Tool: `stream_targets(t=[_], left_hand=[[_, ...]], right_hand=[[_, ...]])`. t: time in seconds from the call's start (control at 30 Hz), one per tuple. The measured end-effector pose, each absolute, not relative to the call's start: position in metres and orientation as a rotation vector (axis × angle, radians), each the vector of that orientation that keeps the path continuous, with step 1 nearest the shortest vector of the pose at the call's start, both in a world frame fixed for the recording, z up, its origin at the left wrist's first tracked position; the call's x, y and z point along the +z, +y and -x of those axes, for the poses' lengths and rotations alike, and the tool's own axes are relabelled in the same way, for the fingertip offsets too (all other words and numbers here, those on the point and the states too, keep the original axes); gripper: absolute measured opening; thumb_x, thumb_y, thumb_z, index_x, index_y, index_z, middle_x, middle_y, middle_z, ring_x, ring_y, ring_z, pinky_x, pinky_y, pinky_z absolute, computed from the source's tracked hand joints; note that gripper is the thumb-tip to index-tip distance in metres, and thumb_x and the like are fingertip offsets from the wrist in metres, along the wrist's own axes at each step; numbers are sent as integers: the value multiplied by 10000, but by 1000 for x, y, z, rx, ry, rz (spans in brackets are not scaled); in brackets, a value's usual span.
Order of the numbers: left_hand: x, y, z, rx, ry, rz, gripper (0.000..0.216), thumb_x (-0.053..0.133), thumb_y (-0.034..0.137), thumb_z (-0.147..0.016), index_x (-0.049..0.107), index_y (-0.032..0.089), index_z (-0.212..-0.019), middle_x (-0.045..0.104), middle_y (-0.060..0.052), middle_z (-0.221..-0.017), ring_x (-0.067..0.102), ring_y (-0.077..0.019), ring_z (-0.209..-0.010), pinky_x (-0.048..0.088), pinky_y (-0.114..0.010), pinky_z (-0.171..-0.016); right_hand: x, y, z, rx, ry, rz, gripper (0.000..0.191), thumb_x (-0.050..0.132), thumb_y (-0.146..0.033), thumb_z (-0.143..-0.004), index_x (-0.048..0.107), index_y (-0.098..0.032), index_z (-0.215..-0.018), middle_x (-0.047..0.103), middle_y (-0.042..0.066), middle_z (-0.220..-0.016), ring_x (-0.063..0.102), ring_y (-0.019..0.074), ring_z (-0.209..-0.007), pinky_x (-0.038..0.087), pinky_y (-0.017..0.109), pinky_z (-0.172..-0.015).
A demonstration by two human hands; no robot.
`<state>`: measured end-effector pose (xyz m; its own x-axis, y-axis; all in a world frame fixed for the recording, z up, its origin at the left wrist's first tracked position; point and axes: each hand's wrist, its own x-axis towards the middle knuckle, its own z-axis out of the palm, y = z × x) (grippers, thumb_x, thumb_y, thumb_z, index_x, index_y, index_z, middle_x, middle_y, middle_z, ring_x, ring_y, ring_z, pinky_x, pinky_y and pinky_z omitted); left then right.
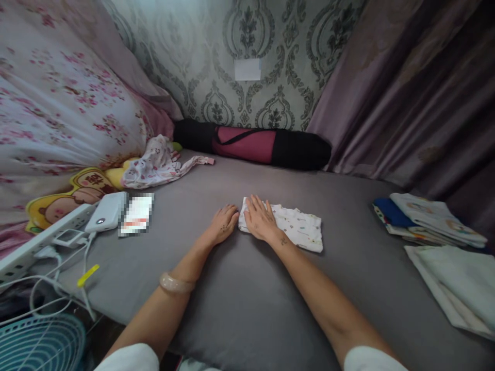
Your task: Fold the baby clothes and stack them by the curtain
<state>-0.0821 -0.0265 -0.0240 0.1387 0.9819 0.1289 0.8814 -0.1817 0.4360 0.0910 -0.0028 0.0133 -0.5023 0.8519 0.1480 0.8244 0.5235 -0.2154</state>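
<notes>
A white folded garment [299, 226] with a small scattered print lies flat on the grey bed sheet [232, 309]. My right hand [260, 219] rests palm down on its left part, fingers stretched out, covering some of the cloth. Just left of the garment, my left hand [224, 224] lies on the sheet with its fingers extended towards the garment's left edge. Whether its fingertips touch the cloth I cannot tell. Neither hand grips anything.
Folded clothes [433, 219] and pale folded cloths [456, 283] lie at the right. A long black and maroon bag [247, 144] lies along the wall. At the left are a crumpled printed garment [154, 165], a white power bank [107, 211], a power strip [46, 237] and a blue fan [42, 342].
</notes>
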Motion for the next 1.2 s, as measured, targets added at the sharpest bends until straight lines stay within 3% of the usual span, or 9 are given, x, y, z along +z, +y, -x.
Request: stream_targets(t=[0.37, 0.5, 0.67, 0.83, 1.1, 1.2], left_hand=[[-20, -27, 83, 636, 1809, -2137, 479, 252, 373, -972, 503, 120, -1293, 520, -147, -1387, 417, -228, -1338, 298, -406, -1125], [-10, -30, 82, 838, 1796, -2012, 461, 251, 387, -976, 568, 137, -1198, 630, -131, -1233, 558, -213, -1178, 404, -348, -1030], [2, -33, 84, 1054, 1929, -1768, 485, 231, 449, -978, 626, 167, -993, 692, -109, -987, 636, -217, -962, 475, -347, -880], [1, -33, 86, 1126, 1967, -1668, 465, 253, 442, -966, 622, 165, -916, 689, -118, -960, 633, -225, -970, 470, -346, -860], [-4, -30, 88, 1114, 1954, -1663, 469, 252, 463, -957, 614, 178, -871, 688, -108, -920, 632, -221, -954, 462, -337, -850], [-4, -30, 88, 1104, 1944, -1662, 475, 251, 472, -949, 615, 175, -876, 688, -112, -931, 628, -226, -964, 461, -342, -860]], right_hand=[[-5, -4, -87, 208, -2557, 1458, 579, 228, -371, -975, 289, -128, -1498, 270, 106, -1560, 211, 255, -1437, 124, 462, -1161], [10, 2, -84, 304, -2616, 1460, 584, 228, -373, -979, 275, -111, -1498, 243, 125, -1566, 191, 267, -1444, 125, 498, -1155], [17, 3, -66, 177, -2592, 1299, 588, 199, -389, -989, 285, -92, -1489, 213, 124, -1576, 121, 228, -1461, 14, 488, -1169], [-2, -3, -50, 302, -2625, 1339, 650, 197, -470, -980, 348, -62, -1463, 289, 137, -1548, 146, 241, -1455, 53, 432, -1173], [-9, -3, -50, 394, -2582, 1334, 632, 243, -463, -978, 344, -77, -1469, 300, 133, -1544, 107, 230, -1464, 23, 426, -1177], [-2, 3, -51, 579, -2537, 1259, 618, 249, -437, -981, 330, -73, -1473, 269, 136, -1555, 115, 230, -1463, 57, 430, -1182]])
